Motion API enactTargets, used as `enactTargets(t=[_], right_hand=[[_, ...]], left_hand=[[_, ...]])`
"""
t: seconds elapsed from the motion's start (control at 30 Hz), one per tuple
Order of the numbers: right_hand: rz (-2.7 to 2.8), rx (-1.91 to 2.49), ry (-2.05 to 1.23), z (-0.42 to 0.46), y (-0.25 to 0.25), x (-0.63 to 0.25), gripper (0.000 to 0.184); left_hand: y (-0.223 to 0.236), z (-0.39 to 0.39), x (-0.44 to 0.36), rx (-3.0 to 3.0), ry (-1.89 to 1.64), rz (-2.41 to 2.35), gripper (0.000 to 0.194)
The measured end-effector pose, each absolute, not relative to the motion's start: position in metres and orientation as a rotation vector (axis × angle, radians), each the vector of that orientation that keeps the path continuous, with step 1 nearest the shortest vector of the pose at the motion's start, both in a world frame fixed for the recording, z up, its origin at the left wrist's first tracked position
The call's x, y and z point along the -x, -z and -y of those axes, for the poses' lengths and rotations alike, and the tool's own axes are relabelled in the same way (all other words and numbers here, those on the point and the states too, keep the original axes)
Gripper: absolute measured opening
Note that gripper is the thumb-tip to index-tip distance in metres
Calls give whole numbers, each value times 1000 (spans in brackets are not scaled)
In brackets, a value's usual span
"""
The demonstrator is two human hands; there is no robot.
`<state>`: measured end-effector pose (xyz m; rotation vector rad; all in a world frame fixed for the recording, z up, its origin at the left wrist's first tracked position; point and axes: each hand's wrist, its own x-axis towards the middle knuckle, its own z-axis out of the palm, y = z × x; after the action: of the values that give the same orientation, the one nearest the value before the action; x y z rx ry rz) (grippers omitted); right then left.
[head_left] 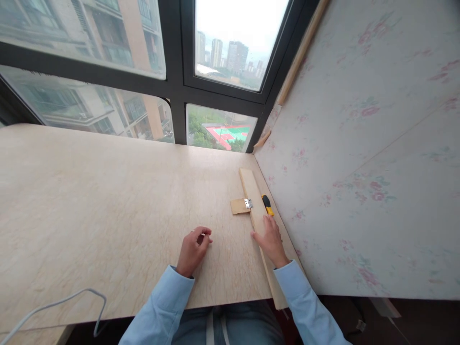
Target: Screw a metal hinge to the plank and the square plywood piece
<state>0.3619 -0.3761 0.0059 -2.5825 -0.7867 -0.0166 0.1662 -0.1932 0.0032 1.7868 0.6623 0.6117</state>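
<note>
The L hand (194, 250) is above the stone-look surface (118, 206), to the L of the long wooden board (258, 203). Its fingers are curled, w/ the thumb close to the fingertips; I cannot tell if they touch or hold sth. 1 ring is on a finger.

The R hand (269, 239) lies on the board, thumb at the L edge and fingers apart from it, spread across the top; how firmly it presses, I cannot tell.

The board lies flat near the R wall (359, 143), approx. parallel to it, and its near end passes a bit over the front edge. At its L side, beyond the hands, is 1 small wood piece (237, 207), w/ 1 metal hinge (248, 203) at the joint. 1 black/yellow tool handle (267, 205) is just beside the board, on the wall side, near the R fingertips. 1 grey cable (68, 298) is at the near L corner; the dark window frame (176, 86) is behind.
</note>
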Motion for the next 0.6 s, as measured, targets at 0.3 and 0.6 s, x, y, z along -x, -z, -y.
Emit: enactTargets(t=[0.3, 0.6], right_hand=[[599, 2317, -38, 377, -21, -357, 76], [514, 2007, -137, 347, -24, -305, 75]], left_hand=[[-2, 194, -165, -1842, -631, -635, 15], [-11, 196, -165, -1481, -629, -668, 21]])
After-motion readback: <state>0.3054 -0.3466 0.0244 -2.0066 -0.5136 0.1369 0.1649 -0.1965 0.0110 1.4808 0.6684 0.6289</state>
